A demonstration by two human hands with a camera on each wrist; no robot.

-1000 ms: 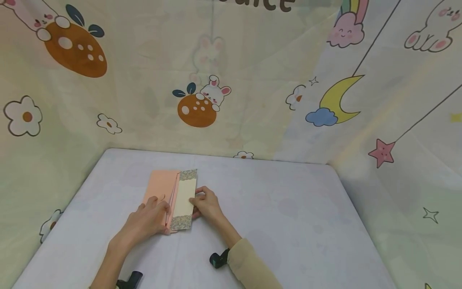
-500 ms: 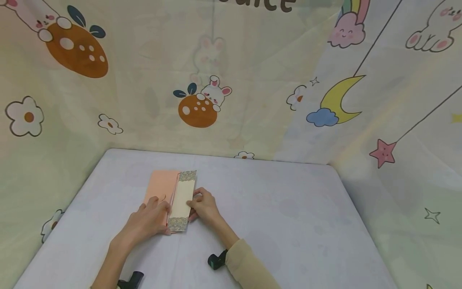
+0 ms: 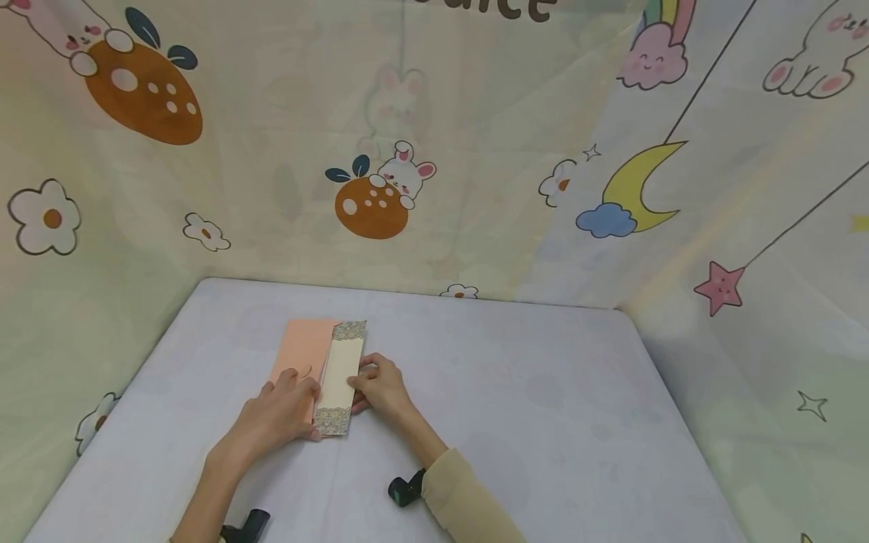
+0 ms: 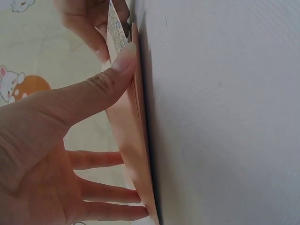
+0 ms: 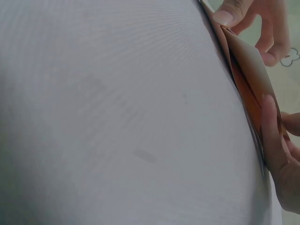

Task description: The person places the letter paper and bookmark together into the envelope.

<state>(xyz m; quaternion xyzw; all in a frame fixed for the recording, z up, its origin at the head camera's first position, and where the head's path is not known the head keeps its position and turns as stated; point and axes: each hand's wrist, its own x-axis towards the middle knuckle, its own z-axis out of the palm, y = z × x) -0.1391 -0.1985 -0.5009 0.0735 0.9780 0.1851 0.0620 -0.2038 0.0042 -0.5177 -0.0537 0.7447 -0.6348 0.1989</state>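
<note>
A peach paper envelope (image 3: 308, 343) lies flat on the table, a small curved mark on its face. At its right side is a cream card (image 3: 342, 371) with a grey patterned band at each end; its left edge meets the envelope's open side. My left hand (image 3: 274, 415) rests on the envelope, fingers spread over it. In the left wrist view the thumb (image 4: 105, 86) presses at the envelope's near edge, beside the card's patterned corner. My right hand (image 3: 382, 388) pinches the card's right edge, thumb on top. The right wrist view shows a gap in the envelope (image 5: 248, 93) beneath the card.
A white cloth (image 3: 543, 407) covers the table. Printed fabric walls (image 3: 475, 188) with rabbits, flowers and a moon rise behind and at both sides. Black wrist cameras (image 3: 406, 489) are strapped at both wrists.
The cream card has shifted a little left towards the envelope, moved by my right hand, and overlaps its open side more. My left hand has stayed in place.
</note>
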